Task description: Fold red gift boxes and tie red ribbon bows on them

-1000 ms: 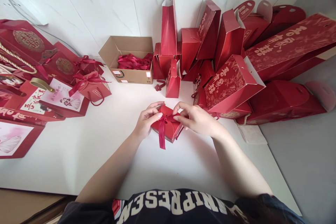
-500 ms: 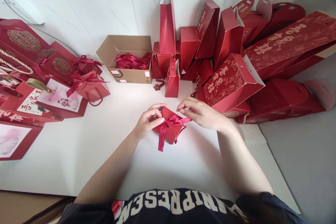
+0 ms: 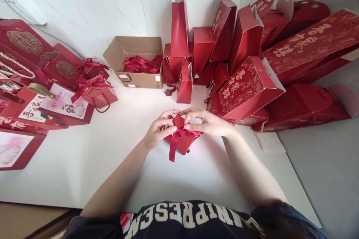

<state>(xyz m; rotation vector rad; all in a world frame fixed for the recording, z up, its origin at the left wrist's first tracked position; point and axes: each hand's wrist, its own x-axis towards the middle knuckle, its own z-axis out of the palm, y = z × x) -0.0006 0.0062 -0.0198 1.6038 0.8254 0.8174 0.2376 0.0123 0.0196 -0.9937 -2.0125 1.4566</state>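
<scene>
"On the white table (image 3: pixel 157 185), where is the little red box (image 3: pixel 184 145)?"

"Just between the two hands, with one corner pointing at the person (image 3: pixel 185 217)."

"Which way is it long?"

"I can't tell. It looks about as wide as it is long. But the red ribbon (image 3: pixel 173 147) on top has one tail hanging toward the person and one going off to the right, under the right hand (image 3: pixel 207 122)."

"Which hand is nearer the knot (image 3: pixel 180 131)?"

"The left hand (image 3: pixel 156 130). Its thumb and finger are nipped together on the ribbon, right beside the knot."

"And the other?"

"It's curled, thumb and finger nearly meeting over the ribbon. I can't tell if they hold it."
</scene>
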